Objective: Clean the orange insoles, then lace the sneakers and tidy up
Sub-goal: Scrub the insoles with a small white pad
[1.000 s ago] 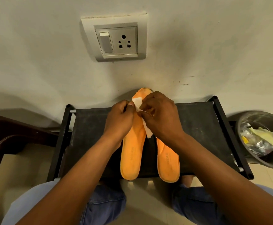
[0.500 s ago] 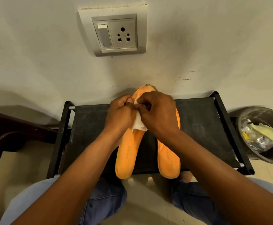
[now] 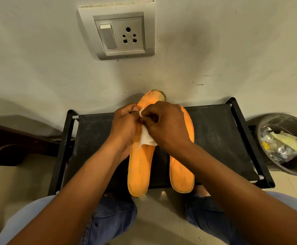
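Both hands meet over the far half of the stool. The left hand [image 3: 124, 124] has its fingers curled, pinching the top edge of a small crumpled white paper wipe [image 3: 146, 138]; the right hand [image 3: 167, 125] pinches the same edge from the other side, its fingertips bent in against the left thumb. The one wipe hangs down between the two palms and lies against the orange surface below them.

There are two flat orange foam insoles. The left insole [image 3: 138, 170] runs under both hands, its dirt-speckled toe sticking out past the knuckles toward the wall and its heel overhanging the near edge. The right insole [image 3: 182, 174] lies just beside it, its front part hidden under the right hand and wrist, its heel also past the near edge.

Both rest on a single black fabric-topped stool with a black tube frame [image 3: 220, 138]. Right of the stool stands one round dark waste bin [image 3: 267, 128] holding crumpled paper and wrappers. On the pale wall above sits one grey switch-and-socket plate [image 3: 119, 33]. Two knees in blue jeans [image 3: 112, 221] show below.
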